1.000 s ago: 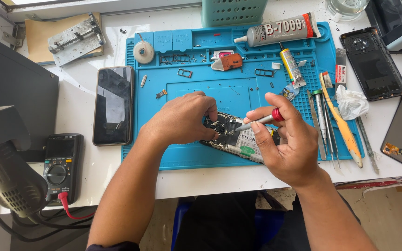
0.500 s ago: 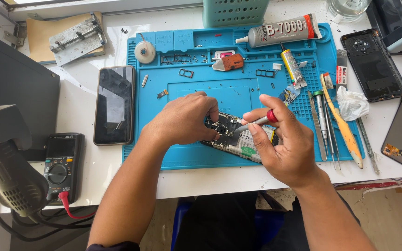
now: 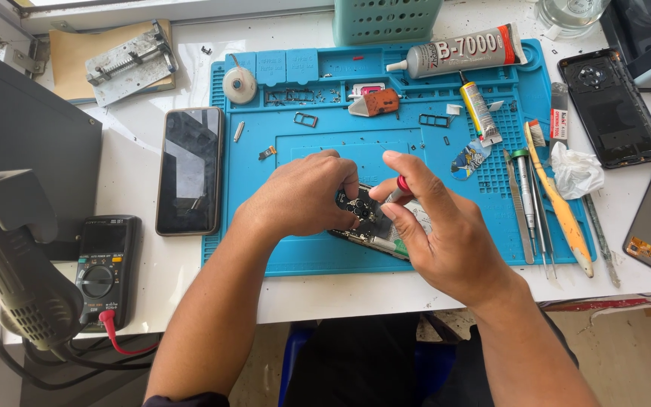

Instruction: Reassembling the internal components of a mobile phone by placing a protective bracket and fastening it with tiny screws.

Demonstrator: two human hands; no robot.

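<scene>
White and cluttered, the surface (image 3: pixel 152 75) carries a blue repair mat (image 3: pixel 318 260), and I place everything else by that mat. Near the mat's front edge, a little right of its middle, lies the opened phone (image 3: pixel 377 222) with its innards showing, mostly hidden under my hands. My left hand (image 3: pixel 303 197) is curled down over the phone's left part, fingers pressing on it and holding it flat against the mat. My right hand (image 3: pixel 435 230) is closed around a small screwdriver (image 3: pixel 398 188) with a red cap, pinched between thumb and fingers, its shaft slanting down toward the phone's dark upper end; I cannot see the tip itself. Along the mat's right side lie tweezers (image 3: pixel 520 218) and an orange-handled brush (image 3: pixel 559 207), side by side, with a crumpled white tissue (image 3: pixel 576 169) just beside them. At the mat's back edge rests a large glue tube (image 3: pixel 461 51), with a smaller tube (image 3: pixel 478 113) in front of it, and a small roll of tape (image 3: pixel 239 84) sits at the back left corner. Off the mat's left edge lies a dark phone (image 3: pixel 188 170) face up, and farther left and nearer to me a multimeter (image 3: pixel 103 260) with a red lead. Off the mat's right edge lies a black phone back cover (image 3: pixel 612 117).
</scene>
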